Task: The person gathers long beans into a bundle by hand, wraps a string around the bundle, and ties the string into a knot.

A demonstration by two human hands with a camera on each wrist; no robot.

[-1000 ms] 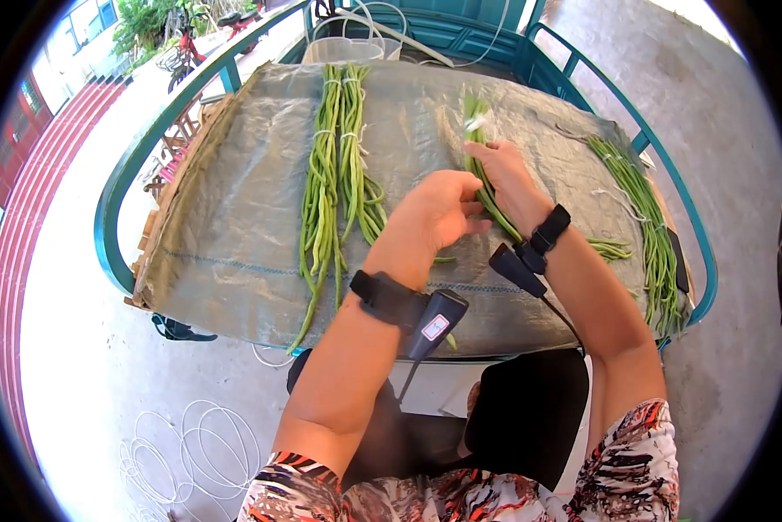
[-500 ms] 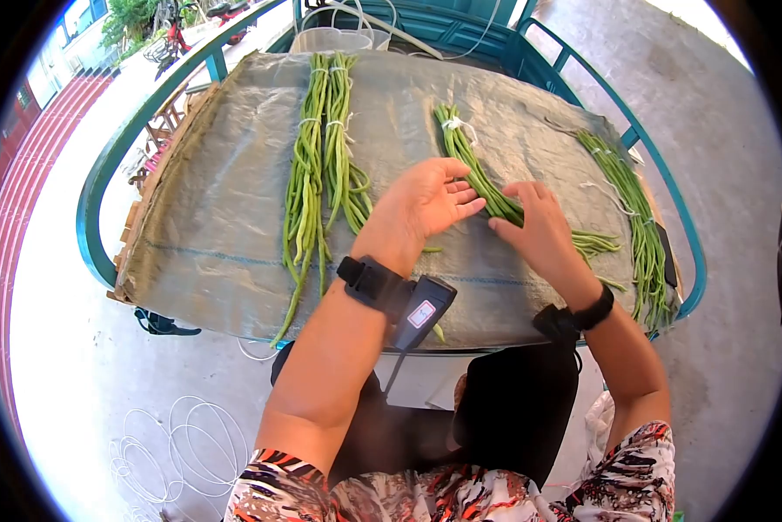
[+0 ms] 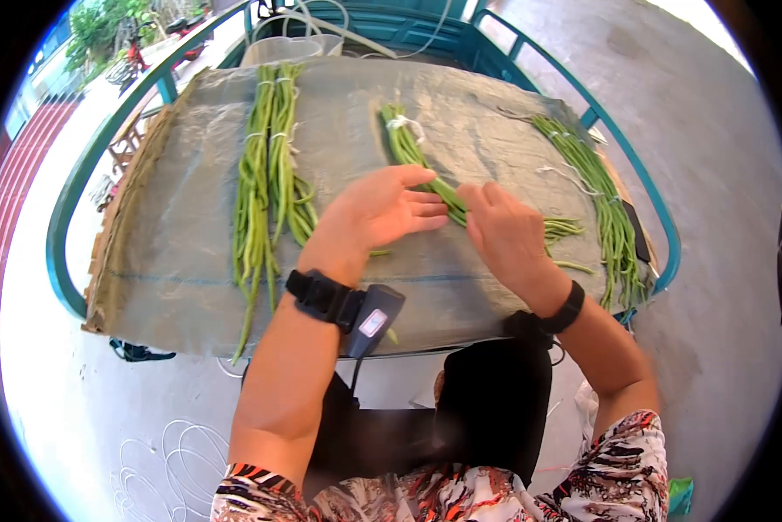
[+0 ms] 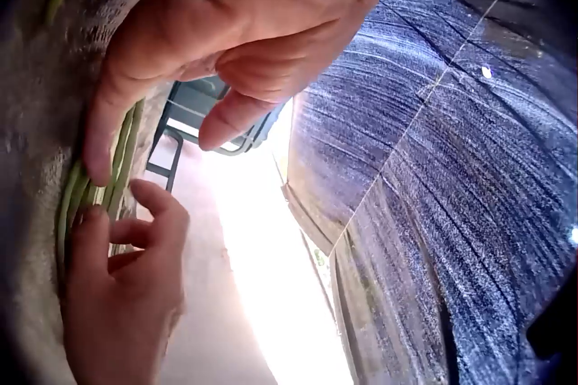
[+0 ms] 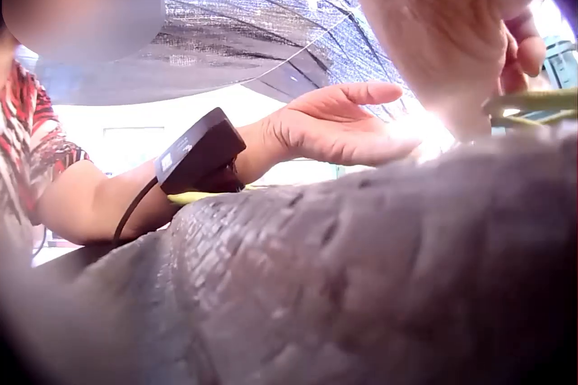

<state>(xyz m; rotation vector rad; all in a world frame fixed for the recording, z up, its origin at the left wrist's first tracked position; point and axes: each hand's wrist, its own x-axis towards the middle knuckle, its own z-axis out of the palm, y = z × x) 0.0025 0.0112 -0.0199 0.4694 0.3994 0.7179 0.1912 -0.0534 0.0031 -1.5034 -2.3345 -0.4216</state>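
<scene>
A bundle of green long beans (image 3: 408, 148), tied near its far end with white string, lies slantwise on the covered surface. My left hand (image 3: 384, 209) is beside the bundle, its fingers extended, fingertips right at the beans. Across the middle of the same bundle is my right hand (image 3: 511, 235), fingers bent and gripping beans; it hides part of them. From the left wrist, the right hand (image 4: 131, 286) shows thumb and fingers around the stalks. Two more tied bean bundles (image 3: 254, 174) lie to the left, and another bundle (image 3: 595, 187) lies along the right edge.
A grey-brown woven sheet (image 3: 182, 235) covers the surface. Teal metal rails (image 3: 57, 226) of a cart run along both sides. Clear plastic tubs (image 3: 291, 50) stand behind the sheet, and loose white cord (image 3: 177, 461) lies coiled on the floor.
The right hand has left the bundle's tied end and come down to its middle, toward the body. The left hand has uncurled somewhat. The head view has shifted, moving the scene leftward.
</scene>
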